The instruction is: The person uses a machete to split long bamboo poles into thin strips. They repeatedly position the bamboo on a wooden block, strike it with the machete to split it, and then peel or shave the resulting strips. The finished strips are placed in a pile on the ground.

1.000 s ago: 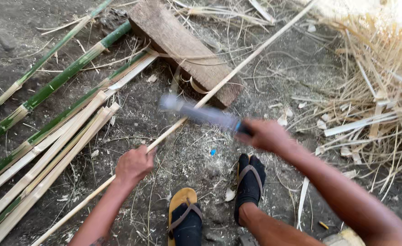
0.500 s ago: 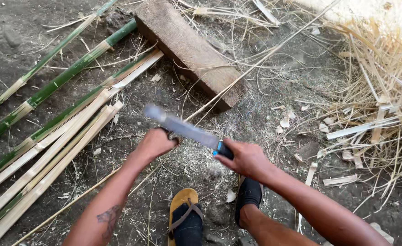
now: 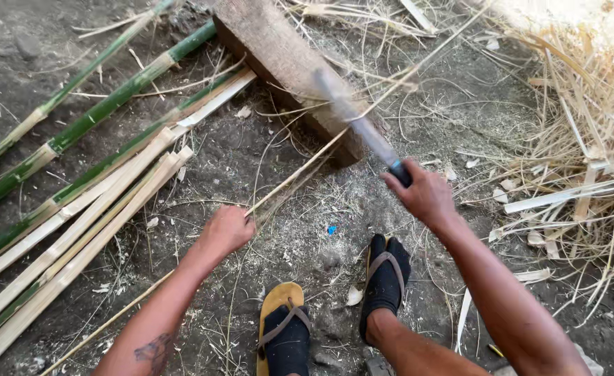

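We see the left hand [image 3: 225, 230] closed around a thin bamboo strip [image 3: 300, 170], which lies slanted over the wooden block [image 3: 279, 63] on the dirt ground. The right hand [image 3: 425, 198] grips firmly the dark handle of a long knife [image 3: 356, 118], its blurred blade raised above the strip. Split bamboo poles [image 3: 77, 202] lie at the left.

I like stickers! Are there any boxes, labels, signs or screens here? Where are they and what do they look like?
None in view: only bamboo poles, a wooden block, straw and bare ground.
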